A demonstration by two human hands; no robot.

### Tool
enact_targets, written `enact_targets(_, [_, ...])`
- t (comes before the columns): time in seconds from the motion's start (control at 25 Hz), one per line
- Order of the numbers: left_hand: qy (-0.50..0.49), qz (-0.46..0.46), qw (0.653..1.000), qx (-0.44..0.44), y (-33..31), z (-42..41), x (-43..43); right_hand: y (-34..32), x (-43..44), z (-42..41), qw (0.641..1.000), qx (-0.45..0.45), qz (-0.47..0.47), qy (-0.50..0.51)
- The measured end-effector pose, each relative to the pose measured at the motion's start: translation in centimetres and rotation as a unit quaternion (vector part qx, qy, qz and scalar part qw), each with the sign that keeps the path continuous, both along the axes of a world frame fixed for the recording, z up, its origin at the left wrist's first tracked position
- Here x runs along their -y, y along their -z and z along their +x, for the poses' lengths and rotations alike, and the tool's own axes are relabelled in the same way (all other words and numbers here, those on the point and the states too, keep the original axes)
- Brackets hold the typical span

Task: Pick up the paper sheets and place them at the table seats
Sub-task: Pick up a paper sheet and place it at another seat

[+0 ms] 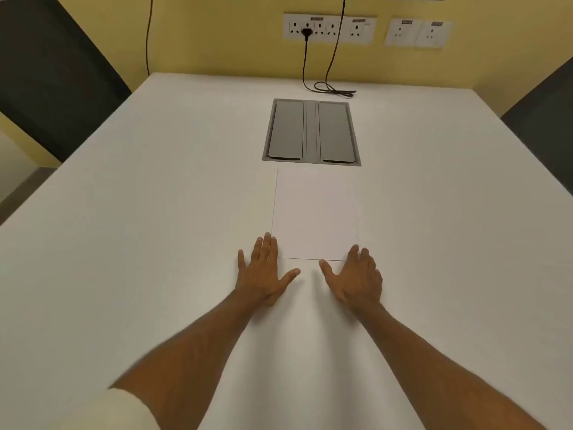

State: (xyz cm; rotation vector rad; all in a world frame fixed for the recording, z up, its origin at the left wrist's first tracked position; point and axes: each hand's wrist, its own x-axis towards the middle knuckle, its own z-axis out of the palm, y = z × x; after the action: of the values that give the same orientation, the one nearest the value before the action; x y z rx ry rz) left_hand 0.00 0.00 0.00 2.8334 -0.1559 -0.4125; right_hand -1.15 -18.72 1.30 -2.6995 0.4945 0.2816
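Fingers (263,246) of the left hand (263,274) lie spread and flat, tips touching the paper's (316,212) near-left corner, gripping nothing. Right hand (356,279) likewise splayed, fingertips at the near-right corner, empty. Paper lies flat on the white surface (155,212), long axis running away from the person, far edge just short of a grey hatch (311,131).

A grey double-flap cable box (311,133) sits recessed in the tabletop; beyond it a black cable (333,88) lies coiled near the far edge; a black plug (306,33) occupies one socket of the white socket panel (329,28) on the yellow wall (217,35); dark chairs (52,79) flank both sides.
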Motion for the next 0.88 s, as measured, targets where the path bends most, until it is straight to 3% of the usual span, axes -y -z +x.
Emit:
enact_targets(0.24, [0.014, 0.023, 1.0, 0.012, 3.0, 0.1, -0.5, 1.9, 0.0, 1.6, 0.996, 0.057, -0.071, 0.011])
enact_targets(0.6, [0.028, 0.051, 0.996, 0.074, 3.9, -0.3, -0.6, 3.3, 0.3, 2.6, 0.987, 0.06, -0.148, 0.016])
enact_targets(0.88, [0.027, 0.06, 0.994, 0.083, 4.0, -0.4, -0.5, 3.8, 0.1, 2.5, 0.988, 0.074, -0.132, 0.024])
